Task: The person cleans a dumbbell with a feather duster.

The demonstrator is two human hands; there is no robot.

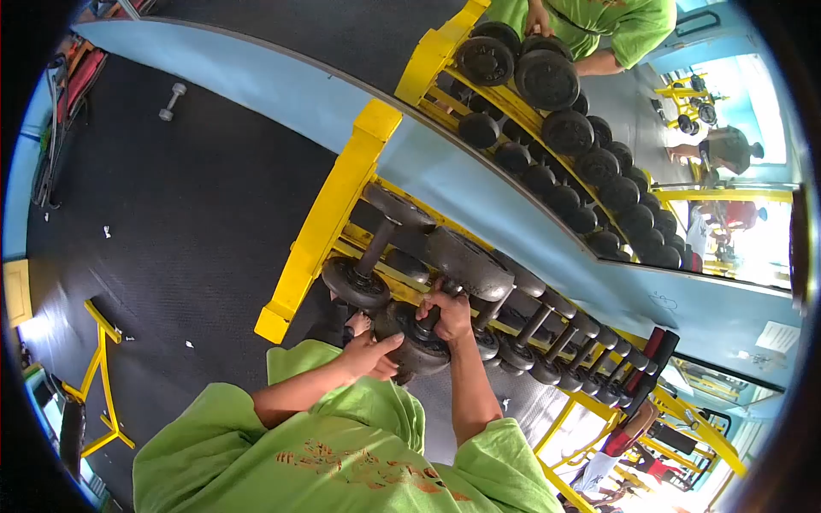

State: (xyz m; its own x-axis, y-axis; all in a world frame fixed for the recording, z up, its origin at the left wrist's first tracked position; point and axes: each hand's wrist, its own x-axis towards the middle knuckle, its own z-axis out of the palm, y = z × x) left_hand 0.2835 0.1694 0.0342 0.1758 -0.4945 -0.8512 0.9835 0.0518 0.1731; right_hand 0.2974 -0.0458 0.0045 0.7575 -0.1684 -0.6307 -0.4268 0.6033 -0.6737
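My right hand [445, 312] is wrapped round the handle of a large black dumbbell [470, 263], which lies across the yellow rack [329, 222] near its left end. My left hand [372, 355] is beside the near weight of the same dumbbell, thumb stretched out and apart from the fingers. It seems to touch the weight's edge, and its fingertips are partly hidden. Just to the left, another black dumbbell [376, 248] sits on the rack. Several smaller dumbbells [560, 346] line the rack to the right.
A wall mirror [624, 94] behind the rack reflects the dumbbells and green shirt. One small grey dumbbell [172, 103] lies on the black floor [197, 197]. At lower left stands a yellow frame [104, 368]. Other people are near equipment at lower right.
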